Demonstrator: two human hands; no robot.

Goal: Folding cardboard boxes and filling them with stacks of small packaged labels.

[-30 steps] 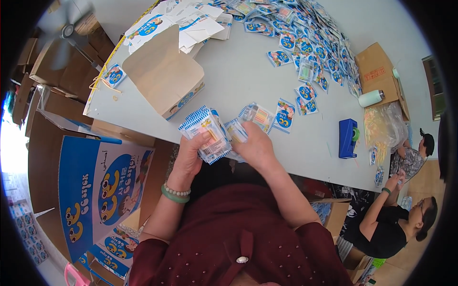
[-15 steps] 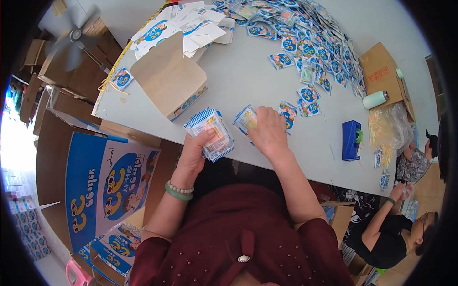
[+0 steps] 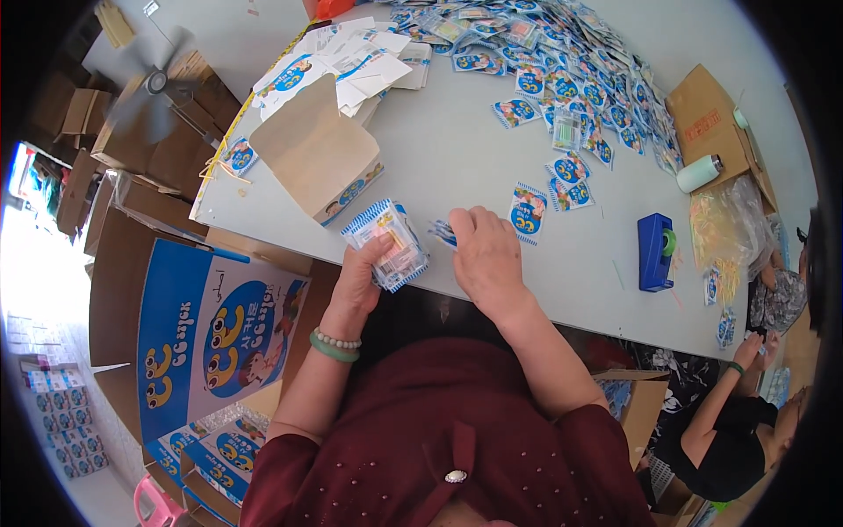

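My left hand (image 3: 358, 279) is closed around a stack of small blue-and-white candy packets (image 3: 406, 255), its thumb pressed on the top one. To the right, my right hand (image 3: 490, 268) grips at least one more candy packet (image 3: 442, 232), whose blue striped end sticks out past the fingers; the rest of it is hidden. A single packet (image 3: 527, 213) lies on the table just beyond my right hand. Past my left hand stands an open cardboard display box (image 3: 309, 158), its raised flap facing up and its printed side toward me.
A large heap of packets (image 3: 571, 70) covers the table's far right. Flattened white cartons (image 3: 351, 57) are piled at the far left. On the right are a blue tape dispenser (image 3: 654, 253) and a pale green bottle (image 3: 700, 173). A big printed carton (image 3: 211, 334) stands at left; another person (image 3: 729, 430) sits at right.
My right hand has shifted slightly left, and its packet has tipped so mainly its striped end shows. The packet by that hand is now uncovered. My left hand keeps its stack.
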